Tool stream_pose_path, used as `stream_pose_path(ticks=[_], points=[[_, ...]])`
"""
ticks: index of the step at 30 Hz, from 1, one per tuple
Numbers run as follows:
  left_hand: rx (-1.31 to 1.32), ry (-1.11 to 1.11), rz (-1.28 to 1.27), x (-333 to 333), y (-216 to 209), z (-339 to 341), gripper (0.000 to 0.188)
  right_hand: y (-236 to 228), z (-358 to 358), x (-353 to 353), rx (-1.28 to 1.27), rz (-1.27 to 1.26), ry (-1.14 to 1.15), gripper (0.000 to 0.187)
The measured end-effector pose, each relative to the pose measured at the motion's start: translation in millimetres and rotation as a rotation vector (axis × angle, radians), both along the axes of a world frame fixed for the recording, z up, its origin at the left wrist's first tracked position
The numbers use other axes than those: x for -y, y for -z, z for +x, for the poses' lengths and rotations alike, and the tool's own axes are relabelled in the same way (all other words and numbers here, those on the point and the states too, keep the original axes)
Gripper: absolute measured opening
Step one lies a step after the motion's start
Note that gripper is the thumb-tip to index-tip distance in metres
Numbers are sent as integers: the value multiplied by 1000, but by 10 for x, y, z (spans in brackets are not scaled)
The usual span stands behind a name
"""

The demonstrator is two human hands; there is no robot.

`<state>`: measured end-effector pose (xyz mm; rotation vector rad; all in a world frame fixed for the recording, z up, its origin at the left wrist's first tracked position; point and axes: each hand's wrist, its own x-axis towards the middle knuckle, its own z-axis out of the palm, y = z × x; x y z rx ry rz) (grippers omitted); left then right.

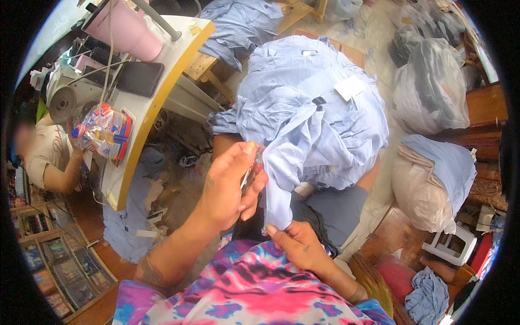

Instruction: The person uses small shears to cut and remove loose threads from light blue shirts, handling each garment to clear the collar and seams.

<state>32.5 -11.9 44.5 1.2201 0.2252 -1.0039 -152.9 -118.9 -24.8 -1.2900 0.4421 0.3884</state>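
At the frame's centre, the left hand (227,187) grips small snips (250,174) against a light blue shirt (309,114) heaped on the lap; the right hand (300,246) pinches its hem. The cloth looks soft, light and floppy, best held near the edge.

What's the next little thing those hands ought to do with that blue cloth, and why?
Probably bring the small snips in the left hand to the light blue shirt edge and trim it. The right hand pinches that edge taut just below the blades.
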Motion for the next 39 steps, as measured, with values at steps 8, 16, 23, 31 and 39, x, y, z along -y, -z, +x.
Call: stream_pose_path(ticks=[8, 16, 23, 31, 39], points=[[105, 11, 53, 80, 26, 353, 32, -62, 8, -7, -26, -102, -63, 31], [164, 4, 61, 79, 35, 599, 30, 32, -175, 61, -23, -276, -238, 43], [144, 28, 7, 62, 139, 572, 27, -77, -288, 78, 201, -589, -304, 37], [257, 100, 4, -54, -64, 211, 31, -276, 798, 1267, -28, -495, 362, 54], [395, 85, -68, -43, 218, -123, 36, 102, 2153, 1552, 129, -782, 86, 58]])
